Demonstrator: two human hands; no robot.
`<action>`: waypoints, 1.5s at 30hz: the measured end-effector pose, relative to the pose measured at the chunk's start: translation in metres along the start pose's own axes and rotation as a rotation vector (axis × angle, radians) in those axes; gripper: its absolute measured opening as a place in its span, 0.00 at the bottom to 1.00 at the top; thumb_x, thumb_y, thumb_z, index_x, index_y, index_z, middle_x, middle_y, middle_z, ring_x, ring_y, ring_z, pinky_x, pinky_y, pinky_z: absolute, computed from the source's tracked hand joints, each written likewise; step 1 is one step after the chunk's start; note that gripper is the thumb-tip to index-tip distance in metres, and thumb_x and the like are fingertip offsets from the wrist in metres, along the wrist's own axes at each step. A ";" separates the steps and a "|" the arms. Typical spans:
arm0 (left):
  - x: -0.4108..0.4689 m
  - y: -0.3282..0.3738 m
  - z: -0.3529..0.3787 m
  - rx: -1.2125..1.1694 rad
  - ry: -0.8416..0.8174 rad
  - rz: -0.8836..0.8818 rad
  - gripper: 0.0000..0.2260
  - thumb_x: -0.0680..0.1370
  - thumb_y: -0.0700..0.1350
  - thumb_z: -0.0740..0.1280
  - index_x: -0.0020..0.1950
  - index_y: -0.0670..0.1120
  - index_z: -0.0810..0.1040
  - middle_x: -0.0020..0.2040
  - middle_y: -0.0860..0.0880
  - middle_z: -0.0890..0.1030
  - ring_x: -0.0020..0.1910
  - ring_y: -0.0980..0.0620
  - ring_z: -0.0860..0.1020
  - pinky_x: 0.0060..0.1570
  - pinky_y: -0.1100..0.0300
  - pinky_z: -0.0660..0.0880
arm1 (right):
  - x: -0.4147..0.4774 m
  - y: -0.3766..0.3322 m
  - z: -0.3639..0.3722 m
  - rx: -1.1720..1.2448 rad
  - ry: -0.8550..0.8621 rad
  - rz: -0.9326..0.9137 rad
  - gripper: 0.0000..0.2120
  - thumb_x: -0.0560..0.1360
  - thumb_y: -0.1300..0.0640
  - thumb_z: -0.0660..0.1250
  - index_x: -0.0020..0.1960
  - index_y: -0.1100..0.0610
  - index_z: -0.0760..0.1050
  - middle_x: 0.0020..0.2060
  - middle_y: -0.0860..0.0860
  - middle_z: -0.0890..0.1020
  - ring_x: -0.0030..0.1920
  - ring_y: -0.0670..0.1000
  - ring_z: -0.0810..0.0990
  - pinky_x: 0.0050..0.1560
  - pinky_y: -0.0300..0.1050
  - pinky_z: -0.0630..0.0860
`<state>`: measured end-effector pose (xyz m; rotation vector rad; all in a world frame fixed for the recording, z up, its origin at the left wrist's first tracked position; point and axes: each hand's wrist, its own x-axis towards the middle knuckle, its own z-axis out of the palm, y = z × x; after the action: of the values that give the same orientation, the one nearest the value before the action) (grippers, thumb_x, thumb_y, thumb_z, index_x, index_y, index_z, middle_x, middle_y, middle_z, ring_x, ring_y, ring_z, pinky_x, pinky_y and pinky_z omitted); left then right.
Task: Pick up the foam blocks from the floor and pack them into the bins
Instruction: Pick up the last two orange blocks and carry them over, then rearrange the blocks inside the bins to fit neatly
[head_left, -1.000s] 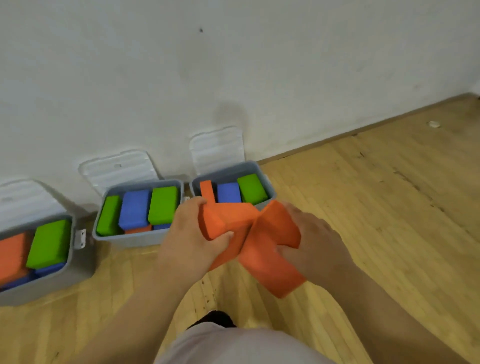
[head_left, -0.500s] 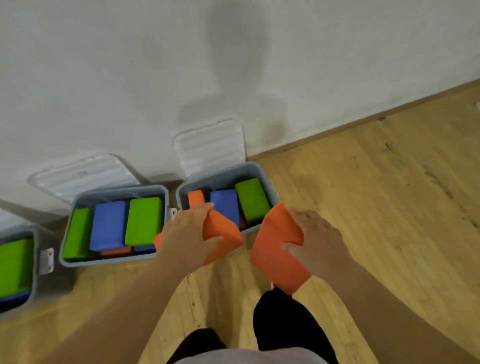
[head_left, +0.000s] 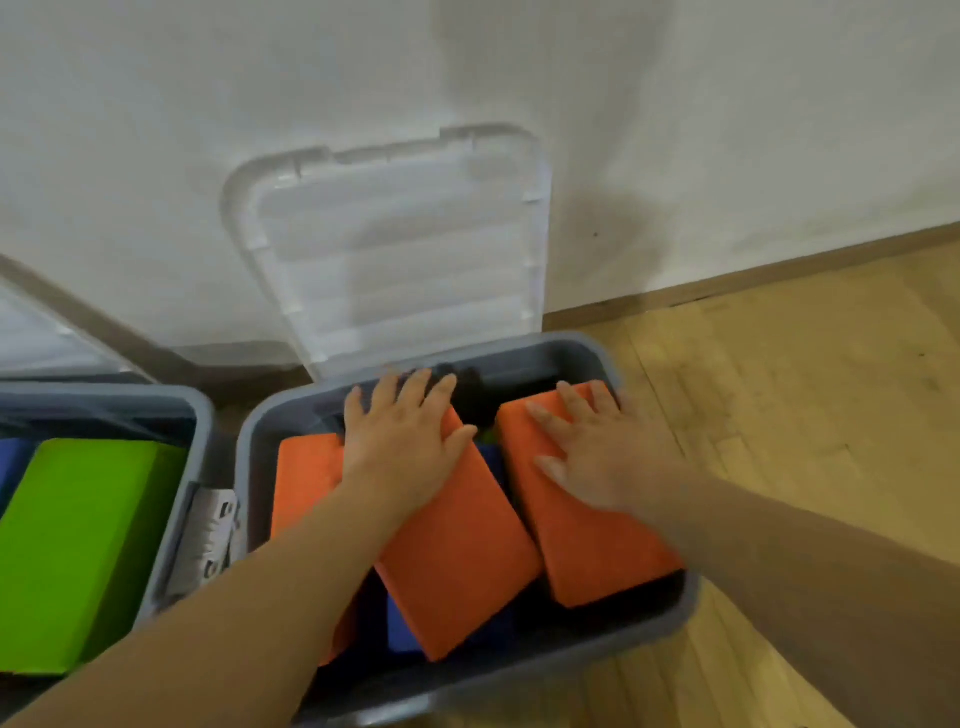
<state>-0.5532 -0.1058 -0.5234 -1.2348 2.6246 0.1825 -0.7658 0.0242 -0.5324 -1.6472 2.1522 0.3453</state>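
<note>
In the grey bin (head_left: 571, 345) by the wall, under its raised clear lid (head_left: 405, 249), 2 orange foam blocks are being pressed down flat. The left hand (head_left: 402, 441) is laid on the far end of the middle orange block (head_left: 457, 561) and the right hand (head_left: 597, 457) on the far end of the right orange block (head_left: 597, 551). The fingers of both are straight and spread, and nothing is gripped. Each block's long axis runs from the far wall toward the near rim. The middle one is skewed, with its near end swung right and riding over a blue block (head_left: 402, 631). A 3rd orange block (head_left: 306, 467) is seen on the left. Seating is judged to depend on squaring that skewed block, to which the left hand is nearer.
</note>
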 end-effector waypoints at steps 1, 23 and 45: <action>0.010 -0.005 0.028 0.005 0.031 0.006 0.32 0.80 0.69 0.45 0.80 0.56 0.61 0.77 0.50 0.69 0.72 0.44 0.69 0.68 0.40 0.66 | 0.007 -0.002 0.033 0.025 0.065 0.001 0.34 0.78 0.29 0.44 0.81 0.35 0.39 0.83 0.50 0.41 0.82 0.62 0.40 0.79 0.65 0.45; 0.066 -0.023 0.096 -0.119 0.083 0.030 0.32 0.78 0.67 0.48 0.77 0.53 0.68 0.71 0.51 0.75 0.68 0.45 0.73 0.67 0.45 0.69 | 0.060 -0.005 0.088 0.121 0.180 0.033 0.35 0.78 0.29 0.43 0.81 0.36 0.39 0.82 0.49 0.37 0.81 0.57 0.33 0.80 0.61 0.40; -0.117 -0.018 0.129 -0.957 -0.062 -0.316 0.46 0.73 0.58 0.77 0.82 0.64 0.51 0.76 0.50 0.63 0.67 0.54 0.69 0.67 0.58 0.67 | -0.010 -0.079 0.102 0.216 0.191 -0.201 0.31 0.81 0.40 0.57 0.81 0.36 0.50 0.80 0.46 0.63 0.81 0.61 0.47 0.79 0.64 0.43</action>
<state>-0.4466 -0.0036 -0.6168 -1.8138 2.2427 1.4991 -0.6702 0.0556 -0.6145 -1.8094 2.0458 -0.1051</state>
